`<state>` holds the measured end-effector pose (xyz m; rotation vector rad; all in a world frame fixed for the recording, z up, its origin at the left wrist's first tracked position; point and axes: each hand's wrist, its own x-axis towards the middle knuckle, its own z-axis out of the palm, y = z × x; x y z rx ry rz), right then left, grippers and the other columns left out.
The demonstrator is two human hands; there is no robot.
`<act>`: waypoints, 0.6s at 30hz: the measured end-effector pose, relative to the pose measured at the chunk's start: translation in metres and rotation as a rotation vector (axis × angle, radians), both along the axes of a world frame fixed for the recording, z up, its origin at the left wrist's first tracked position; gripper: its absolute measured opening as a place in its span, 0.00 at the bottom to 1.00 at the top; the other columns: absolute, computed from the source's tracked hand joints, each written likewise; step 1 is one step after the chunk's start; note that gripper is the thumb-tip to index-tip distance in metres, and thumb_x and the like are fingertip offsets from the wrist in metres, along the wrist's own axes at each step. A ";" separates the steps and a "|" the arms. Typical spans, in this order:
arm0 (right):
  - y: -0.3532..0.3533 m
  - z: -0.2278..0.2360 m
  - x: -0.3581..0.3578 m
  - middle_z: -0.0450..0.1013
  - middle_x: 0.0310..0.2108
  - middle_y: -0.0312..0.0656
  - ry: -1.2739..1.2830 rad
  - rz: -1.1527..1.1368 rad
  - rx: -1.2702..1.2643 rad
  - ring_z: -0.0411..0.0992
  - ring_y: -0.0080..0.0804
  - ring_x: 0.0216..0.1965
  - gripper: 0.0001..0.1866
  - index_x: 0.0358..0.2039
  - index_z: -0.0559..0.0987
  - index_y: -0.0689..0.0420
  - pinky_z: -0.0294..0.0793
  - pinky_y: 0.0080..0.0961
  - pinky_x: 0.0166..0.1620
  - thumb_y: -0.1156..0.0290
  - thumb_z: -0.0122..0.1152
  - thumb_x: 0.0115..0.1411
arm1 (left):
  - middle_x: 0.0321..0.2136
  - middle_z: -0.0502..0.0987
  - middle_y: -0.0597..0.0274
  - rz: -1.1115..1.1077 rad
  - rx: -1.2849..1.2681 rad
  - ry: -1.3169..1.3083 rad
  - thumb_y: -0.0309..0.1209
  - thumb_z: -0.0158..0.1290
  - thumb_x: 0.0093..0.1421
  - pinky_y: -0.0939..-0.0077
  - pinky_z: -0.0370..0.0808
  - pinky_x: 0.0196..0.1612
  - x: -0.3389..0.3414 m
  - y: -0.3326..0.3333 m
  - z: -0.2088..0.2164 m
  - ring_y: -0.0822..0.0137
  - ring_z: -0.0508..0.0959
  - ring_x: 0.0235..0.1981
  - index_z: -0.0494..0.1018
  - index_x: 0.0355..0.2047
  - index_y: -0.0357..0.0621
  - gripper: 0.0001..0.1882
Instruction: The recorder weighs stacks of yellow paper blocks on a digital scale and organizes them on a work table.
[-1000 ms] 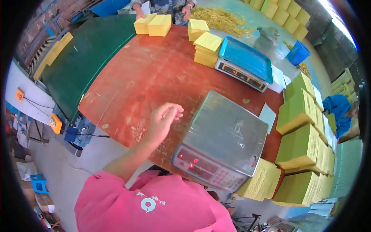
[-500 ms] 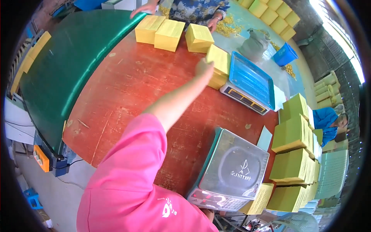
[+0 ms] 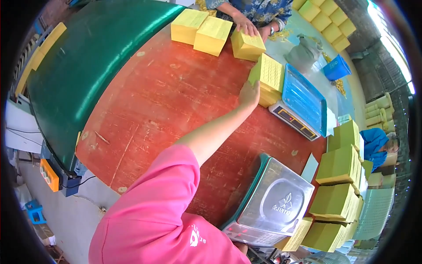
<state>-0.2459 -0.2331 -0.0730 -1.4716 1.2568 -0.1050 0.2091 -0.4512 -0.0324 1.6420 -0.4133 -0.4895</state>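
My left hand (image 3: 249,94), at the end of a bare forearm and pink sleeve, grips the near left side of a yellow paper stack (image 3: 270,77). Its thumb side lies against the stack, and the other fingers are partly hidden. This stack stands on the red table (image 3: 167,101), right beside a scale with a blue tray (image 3: 303,100). Only a sliver of skin, probably my right hand (image 3: 241,247), shows below the metal-topped scale (image 3: 274,200); its fingers are hidden. Across the table, a co-worker's hands (image 3: 246,25) rest on another yellow stack (image 3: 247,45).
Two more yellow stacks (image 3: 212,37) stand at the far edge. Several taller stacks (image 3: 336,165) line the right side, with a seated person (image 3: 374,145) behind. A green curved surface (image 3: 79,70) adjoins the table's left. A blue bin (image 3: 336,68) stands beyond the tray scale.
The view has shifted, so the table sits further right and lower. My left hand has moved from the stack's upper edge down its near side. Both co-worker's hands have come onto a stack.
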 end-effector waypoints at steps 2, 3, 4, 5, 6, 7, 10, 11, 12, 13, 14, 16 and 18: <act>-0.004 0.002 0.015 0.76 0.28 0.45 -0.031 -0.021 0.050 0.77 0.35 0.27 0.10 0.40 0.76 0.62 0.78 0.29 0.31 0.74 0.57 0.58 | 0.45 0.74 0.33 -0.063 -0.075 -0.040 0.50 0.43 0.66 0.51 0.67 0.53 0.010 0.015 -0.010 0.40 0.72 0.50 0.69 0.48 0.33 0.28; -0.005 0.003 0.022 0.76 0.28 0.45 -0.047 -0.030 0.075 0.77 0.35 0.27 0.10 0.40 0.76 0.63 0.78 0.29 0.31 0.74 0.57 0.58 | 0.44 0.73 0.32 -0.130 -0.149 -0.075 0.53 0.39 0.66 0.51 0.66 0.54 0.016 0.022 -0.016 0.39 0.72 0.51 0.69 0.49 0.33 0.31; -0.005 0.004 0.027 0.76 0.28 0.45 -0.061 -0.050 0.100 0.77 0.36 0.27 0.11 0.41 0.76 0.63 0.78 0.30 0.31 0.74 0.57 0.58 | 0.44 0.73 0.32 -0.136 -0.149 -0.080 0.53 0.39 0.66 0.51 0.66 0.54 0.020 0.031 -0.018 0.39 0.72 0.51 0.69 0.49 0.33 0.31; -0.005 0.005 0.032 0.76 0.28 0.45 -0.077 -0.073 0.124 0.77 0.36 0.27 0.11 0.41 0.76 0.63 0.79 0.30 0.32 0.74 0.57 0.58 | 0.48 0.71 0.31 -0.158 -0.153 -0.100 0.55 0.38 0.66 0.53 0.64 0.57 0.024 0.042 -0.020 0.40 0.70 0.54 0.67 0.52 0.33 0.34; -0.004 0.007 0.037 0.76 0.28 0.45 -0.094 -0.096 0.148 0.77 0.36 0.27 0.11 0.41 0.76 0.63 0.79 0.30 0.32 0.74 0.57 0.58 | 0.52 0.69 0.31 -0.180 -0.158 -0.122 0.57 0.36 0.66 0.55 0.63 0.60 0.028 0.053 -0.021 0.41 0.67 0.58 0.66 0.55 0.32 0.37; -0.003 0.008 0.043 0.76 0.29 0.45 -0.115 -0.113 0.174 0.77 0.36 0.28 0.11 0.41 0.76 0.63 0.79 0.30 0.32 0.74 0.57 0.58 | 0.61 0.62 0.33 -0.129 -0.146 -0.130 0.60 0.33 0.67 0.61 0.57 0.66 0.031 0.064 -0.028 0.44 0.60 0.65 0.61 0.61 0.29 0.42; 0.003 0.015 0.054 0.76 0.29 0.45 -0.191 -0.235 0.236 0.77 0.36 0.28 0.11 0.41 0.76 0.63 0.79 0.30 0.32 0.74 0.57 0.58 | 0.66 0.58 0.47 -0.273 -0.235 0.075 0.49 0.45 0.68 0.66 0.57 0.67 0.029 0.106 -0.040 0.58 0.60 0.66 0.55 0.65 0.32 0.36; 0.009 0.017 0.054 0.76 0.29 0.45 -0.222 -0.305 0.258 0.77 0.36 0.28 0.11 0.41 0.76 0.63 0.79 0.30 0.32 0.74 0.57 0.58 | 0.64 0.62 0.51 -0.318 -0.298 0.124 0.43 0.48 0.68 0.68 0.60 0.65 0.022 0.120 -0.046 0.62 0.63 0.64 0.57 0.65 0.34 0.33; 0.017 0.018 0.051 0.76 0.29 0.45 -0.253 -0.384 0.280 0.77 0.36 0.28 0.11 0.41 0.76 0.63 0.79 0.30 0.33 0.74 0.57 0.58 | 0.62 0.65 0.52 -0.313 -0.266 0.129 0.39 0.48 0.68 0.67 0.61 0.65 0.016 0.136 -0.052 0.62 0.65 0.63 0.60 0.63 0.34 0.29; 0.033 0.019 0.044 0.76 0.29 0.45 -0.284 -0.480 0.309 0.77 0.36 0.28 0.12 0.41 0.76 0.63 0.79 0.30 0.33 0.74 0.57 0.58 | 0.60 0.68 0.49 -0.316 -0.277 0.098 0.40 0.49 0.66 0.67 0.58 0.66 0.013 0.159 -0.055 0.60 0.65 0.63 0.64 0.60 0.34 0.28; 0.056 0.019 0.029 0.77 0.29 0.45 -0.309 -0.625 0.334 0.78 0.37 0.28 0.12 0.42 0.76 0.63 0.79 0.31 0.33 0.74 0.57 0.57 | 0.57 0.71 0.53 -0.322 -0.322 0.256 0.37 0.52 0.65 0.68 0.61 0.65 -0.004 0.177 -0.040 0.62 0.68 0.60 0.67 0.58 0.35 0.25; 0.110 0.024 0.003 0.77 0.30 0.45 -0.363 -0.891 0.398 0.78 0.37 0.29 0.12 0.42 0.76 0.64 0.79 0.31 0.33 0.74 0.57 0.57 | 0.56 0.71 0.55 -0.351 -0.245 0.216 0.35 0.52 0.65 0.68 0.63 0.63 0.004 0.222 -0.040 0.64 0.69 0.58 0.67 0.58 0.37 0.24; 0.140 0.044 -0.015 0.78 0.35 0.46 -0.452 -0.930 0.469 0.78 0.37 0.32 0.13 0.43 0.76 0.64 0.79 0.31 0.39 0.74 0.58 0.57 | 0.57 0.70 0.54 -0.385 -0.218 0.110 0.35 0.49 0.67 0.63 0.64 0.63 -0.004 0.265 -0.003 0.62 0.68 0.60 0.66 0.59 0.38 0.23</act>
